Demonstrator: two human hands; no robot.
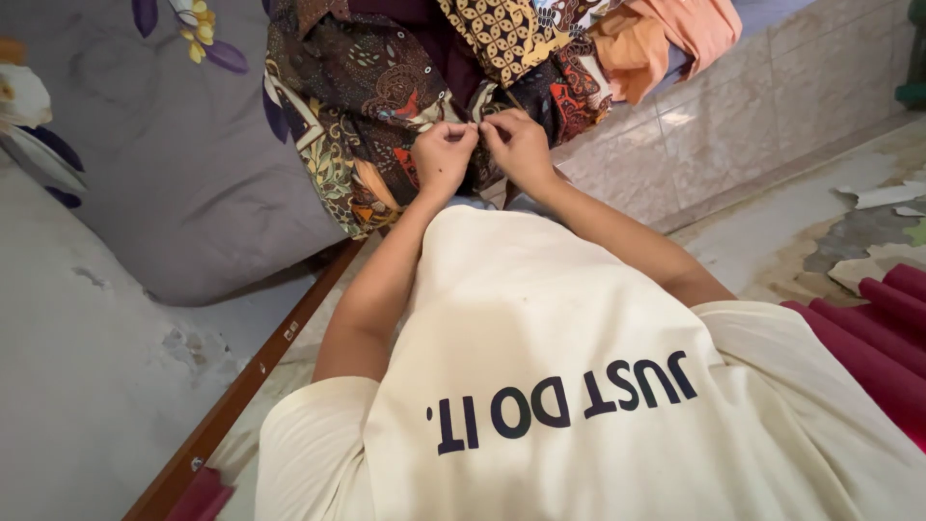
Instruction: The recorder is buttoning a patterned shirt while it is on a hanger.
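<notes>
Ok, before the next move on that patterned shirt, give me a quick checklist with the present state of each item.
1. Left hand pinches the patterned shirt: ok.
2. Right hand pinches it right beside the left: ok.
3. Both fingertips meet at one spot on the fabric: ok.
4. What sits between the fingertips, button or hole: cannot tell, too small.
5. Shirt rests on the grey floral bedding: ok.
6. Orange cloth lies apart from the hands: ok.

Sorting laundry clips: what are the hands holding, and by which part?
Both the left hand and right hand pinch the patterned batik garment at an edge between their fingertips.
</notes>
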